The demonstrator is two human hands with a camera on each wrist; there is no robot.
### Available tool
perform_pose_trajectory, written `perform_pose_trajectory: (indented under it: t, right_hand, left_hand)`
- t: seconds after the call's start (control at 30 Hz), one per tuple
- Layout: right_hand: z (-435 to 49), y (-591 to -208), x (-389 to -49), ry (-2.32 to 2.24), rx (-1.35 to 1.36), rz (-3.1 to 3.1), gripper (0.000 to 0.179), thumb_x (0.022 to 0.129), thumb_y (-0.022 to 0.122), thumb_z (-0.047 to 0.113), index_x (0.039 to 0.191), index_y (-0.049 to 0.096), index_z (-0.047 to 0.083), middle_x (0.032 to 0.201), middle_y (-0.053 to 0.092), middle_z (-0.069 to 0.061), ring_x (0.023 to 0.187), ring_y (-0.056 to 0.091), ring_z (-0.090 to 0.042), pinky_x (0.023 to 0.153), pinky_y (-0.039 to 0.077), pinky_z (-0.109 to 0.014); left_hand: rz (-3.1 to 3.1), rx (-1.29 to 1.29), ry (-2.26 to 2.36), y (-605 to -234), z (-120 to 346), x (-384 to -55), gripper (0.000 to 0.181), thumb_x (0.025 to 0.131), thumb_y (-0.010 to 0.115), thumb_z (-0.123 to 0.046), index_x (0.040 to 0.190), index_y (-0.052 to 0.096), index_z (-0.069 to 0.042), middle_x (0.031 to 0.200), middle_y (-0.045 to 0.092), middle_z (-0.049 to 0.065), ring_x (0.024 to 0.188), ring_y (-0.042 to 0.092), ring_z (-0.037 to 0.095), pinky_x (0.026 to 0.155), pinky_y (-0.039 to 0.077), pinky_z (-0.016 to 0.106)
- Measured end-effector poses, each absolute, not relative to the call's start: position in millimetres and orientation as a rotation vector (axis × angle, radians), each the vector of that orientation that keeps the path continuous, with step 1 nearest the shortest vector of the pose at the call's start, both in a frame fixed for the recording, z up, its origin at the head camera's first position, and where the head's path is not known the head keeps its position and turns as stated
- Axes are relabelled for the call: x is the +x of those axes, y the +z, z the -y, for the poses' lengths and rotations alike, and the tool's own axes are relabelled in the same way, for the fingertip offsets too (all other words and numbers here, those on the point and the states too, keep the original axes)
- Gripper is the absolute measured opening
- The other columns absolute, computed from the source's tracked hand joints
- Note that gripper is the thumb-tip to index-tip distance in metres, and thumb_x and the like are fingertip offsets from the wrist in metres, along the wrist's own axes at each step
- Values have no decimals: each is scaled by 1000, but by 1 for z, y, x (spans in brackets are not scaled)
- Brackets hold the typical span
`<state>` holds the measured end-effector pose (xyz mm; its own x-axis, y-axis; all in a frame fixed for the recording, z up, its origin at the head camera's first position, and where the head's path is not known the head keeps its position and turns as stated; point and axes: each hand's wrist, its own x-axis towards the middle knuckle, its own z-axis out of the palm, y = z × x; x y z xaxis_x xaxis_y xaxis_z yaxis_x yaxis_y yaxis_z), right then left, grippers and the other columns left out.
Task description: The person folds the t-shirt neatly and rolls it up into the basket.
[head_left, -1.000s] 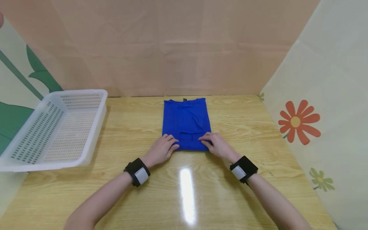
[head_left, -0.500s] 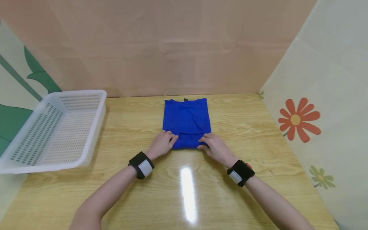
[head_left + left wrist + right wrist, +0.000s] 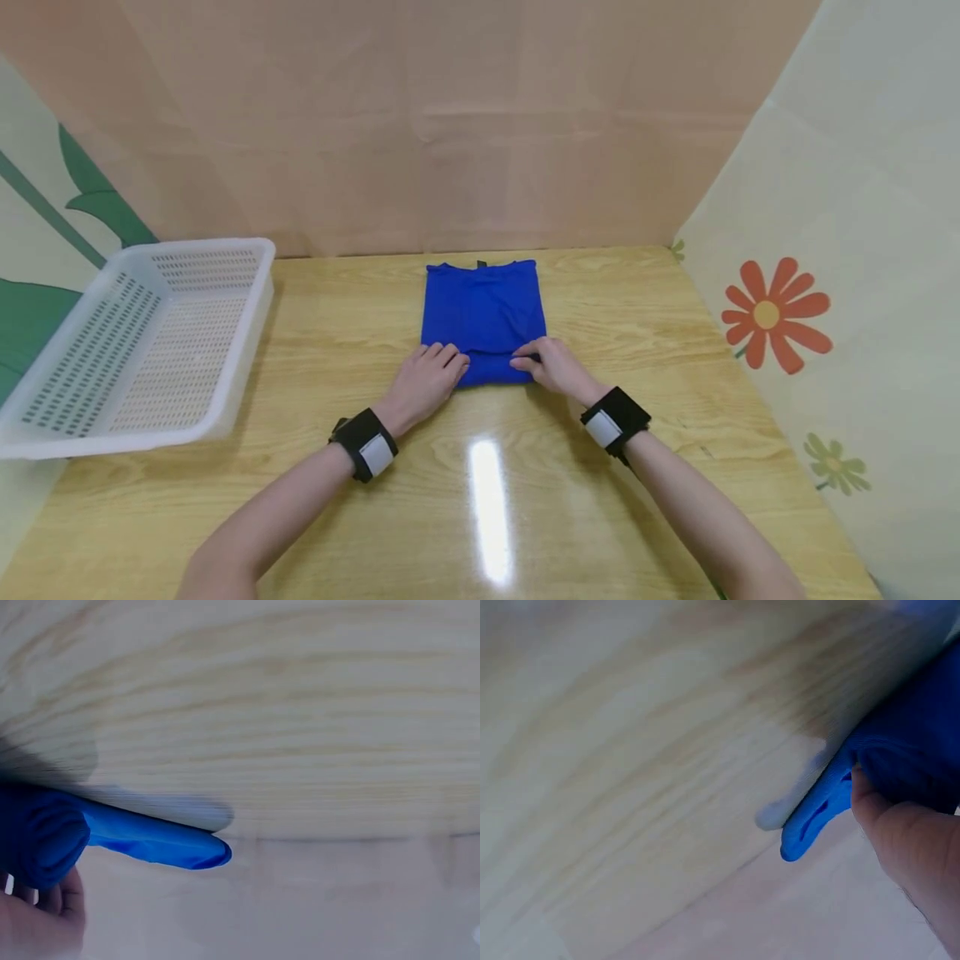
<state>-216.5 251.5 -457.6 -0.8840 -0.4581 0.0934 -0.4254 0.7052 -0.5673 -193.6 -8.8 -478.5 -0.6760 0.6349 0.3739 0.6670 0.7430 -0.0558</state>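
A blue T-shirt (image 3: 483,308), folded into a narrow rectangle, lies on the table with its neckline and a small dark tag at the far end. Its near end is turned over into a thick roll (image 3: 493,369). At the roll's left end, my left hand (image 3: 423,382) grips the cloth with curled fingers. My right hand (image 3: 561,371) pinches the right end between thumb and fingers. The left wrist view shows the bunched cloth end (image 3: 56,840) above the fingers. In the right wrist view a thumb presses into the fold (image 3: 911,761); the other fingers are hidden.
A white plastic basket (image 3: 258,321) with slotted walls stands at the left of the wood-grain table (image 3: 337,333). A pinkish-tan backdrop (image 3: 480,125) rises behind the table, and a flower-printed sheet (image 3: 862,208) borders the right side.
Both hands have turned the shirt's near end over further, so its near edge sits slightly farther away and the flat part is shorter. The gap showing in the fold has closed into a smoother roll.
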Motion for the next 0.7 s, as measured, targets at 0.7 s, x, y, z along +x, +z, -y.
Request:
perform_pose_trajectory:
  t: [0.7]
  right_hand:
    - [-247,-452,-205,-710,-947,-3053,24,93,73,15,113,74,3,112,70,-15,106,65,-33,94,54,-49]
  left_hand:
    - [2875,-880,-775,-467,8,-223,31,104,54,-29,111,75,-7,106,74,9,102,66,29,90,54,44]
